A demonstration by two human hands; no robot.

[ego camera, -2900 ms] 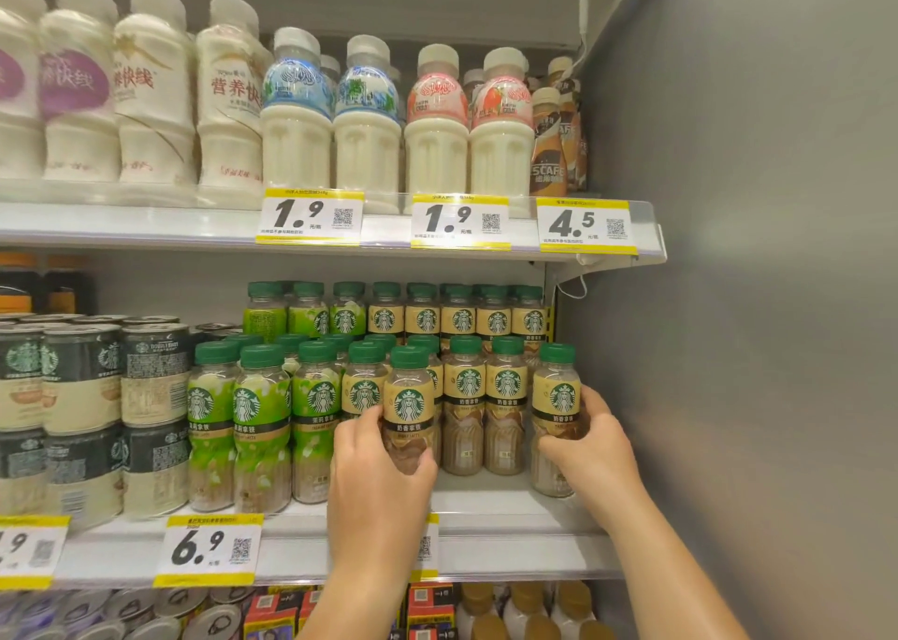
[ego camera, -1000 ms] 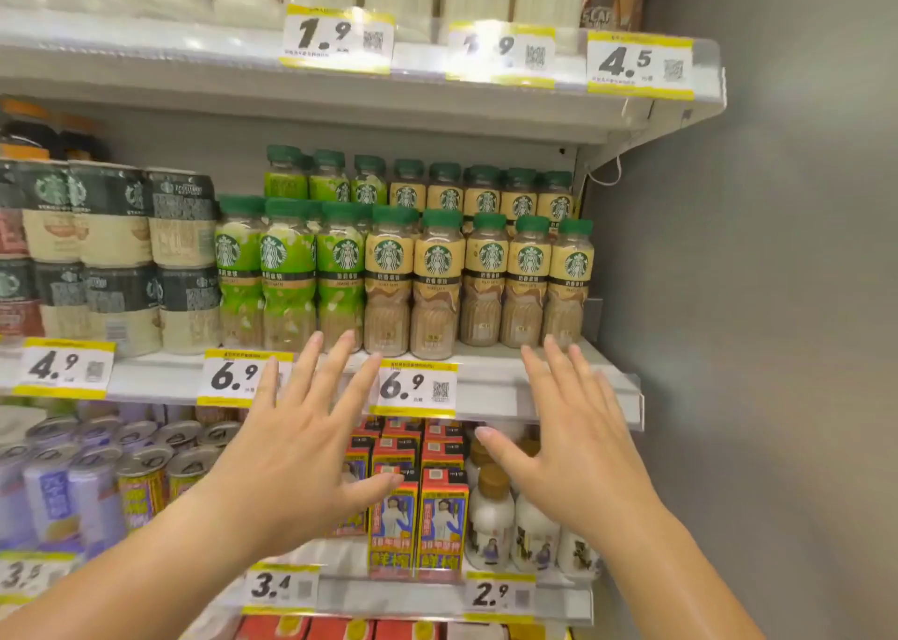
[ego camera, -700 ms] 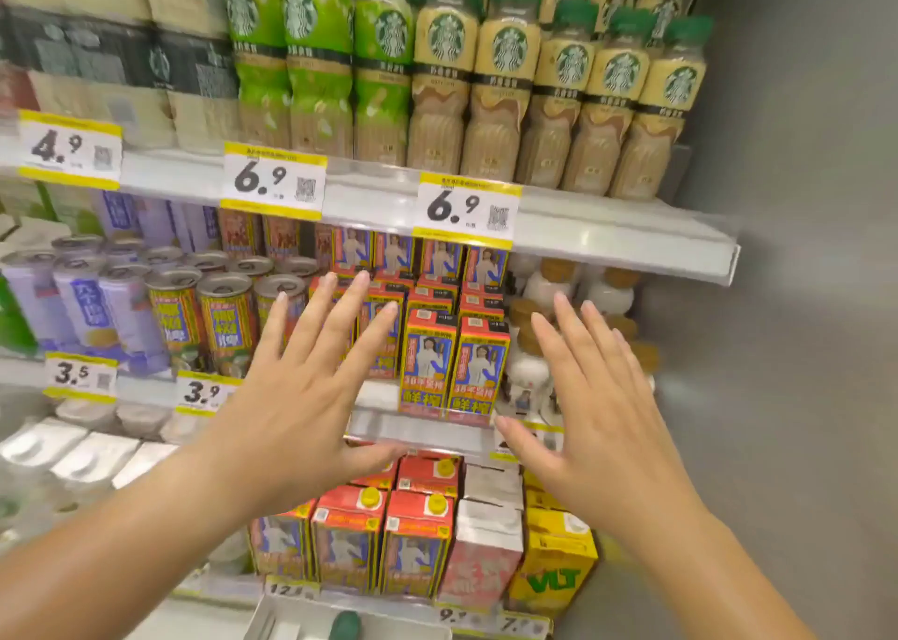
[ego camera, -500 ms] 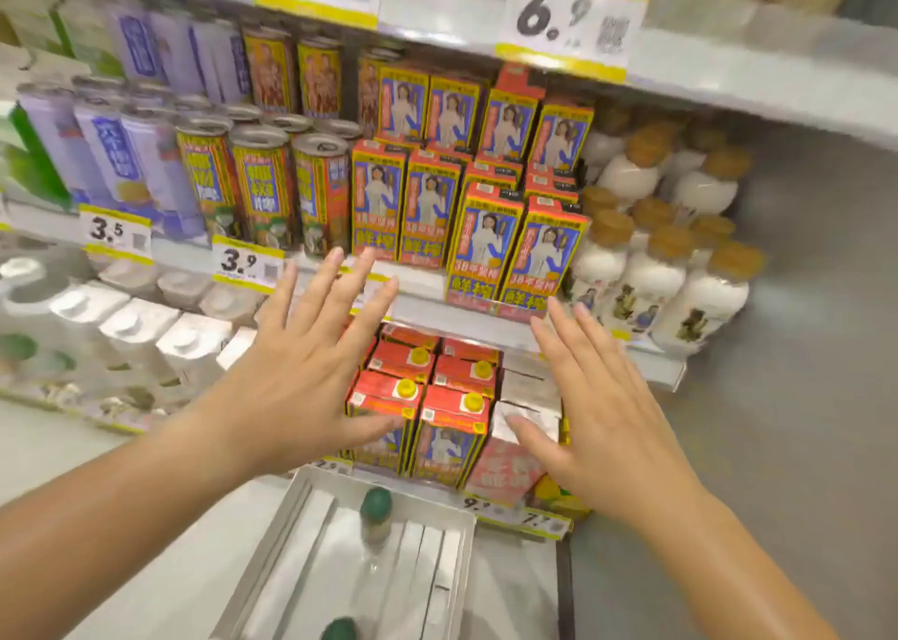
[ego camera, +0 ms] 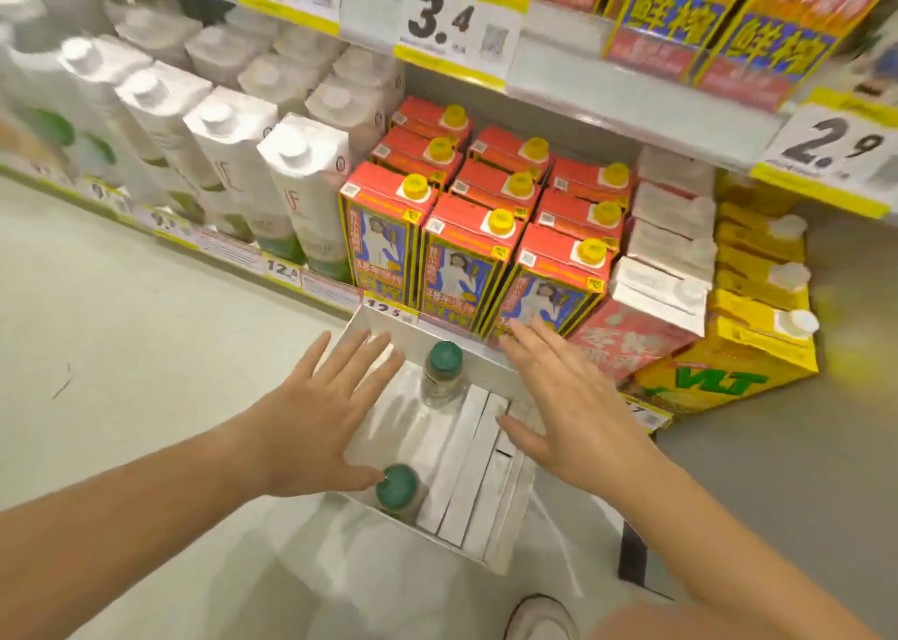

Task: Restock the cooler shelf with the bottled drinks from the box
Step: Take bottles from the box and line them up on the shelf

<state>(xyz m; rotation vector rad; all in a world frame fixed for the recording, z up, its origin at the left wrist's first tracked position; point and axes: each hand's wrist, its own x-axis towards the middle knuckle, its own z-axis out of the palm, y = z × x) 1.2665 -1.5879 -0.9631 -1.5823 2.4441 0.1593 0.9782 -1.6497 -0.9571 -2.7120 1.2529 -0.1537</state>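
Palm down and spread wide, the left hand [ego camera: 316, 416] hovers over the left edge of the box [ego camera: 466, 549] and holds nothing; its thumb tip lies just beside the green cap of the near bottle [ego camera: 398, 486], which stands upright in the box's near left corner. The right hand [ego camera: 573, 411] is just as flat and empty above the right edge, over white dividers [ego camera: 476, 455] that lie along that side of the box floor. A far bottle [ego camera: 440, 377] stands upright against the middle of the far wall, between the two sets of fingertips. These two look like the last of the stock, so the step in hand is probably one bottle per hand. The left hand should drop a little and wrap the near bottle's body below the cap, not pinch the cap itself. The right hand has to come in off the dividers to reach the far one. Both should then lift straight up until the bases clear the walls, since the nearly empty box may slide on the floor [ego camera: 121, 348]. Behind the box are red cartons [ego camera: 466, 251] on the bottom shelf; the shelf to be filled is out of view.
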